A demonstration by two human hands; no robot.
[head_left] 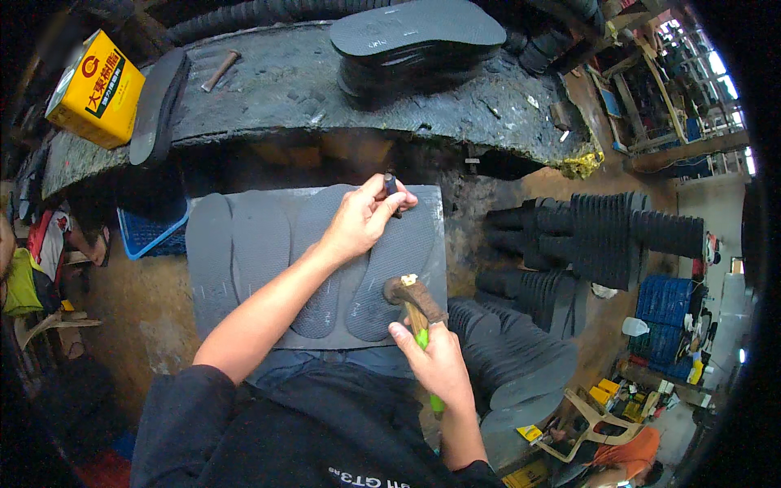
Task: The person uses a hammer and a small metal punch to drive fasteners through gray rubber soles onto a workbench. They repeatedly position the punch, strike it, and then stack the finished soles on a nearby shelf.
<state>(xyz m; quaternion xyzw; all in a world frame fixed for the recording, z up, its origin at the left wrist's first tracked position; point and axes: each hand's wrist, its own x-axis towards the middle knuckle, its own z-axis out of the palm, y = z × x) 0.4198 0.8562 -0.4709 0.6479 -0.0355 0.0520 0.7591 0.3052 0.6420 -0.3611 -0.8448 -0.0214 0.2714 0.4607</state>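
Soles lie side by side on the grey board, near its right edge. My left hand pinches a small dark punch upright on one; my right hand clenches a hammer just above.

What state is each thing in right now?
Left hand: gripping a small dark punch, upright on a grey sole.
Right hand: gripping a hammer, raised.
Sole stack: piled on the bench.
Yellow box: closed.

Dim, soft daylight from upper right; edges dark, warped.
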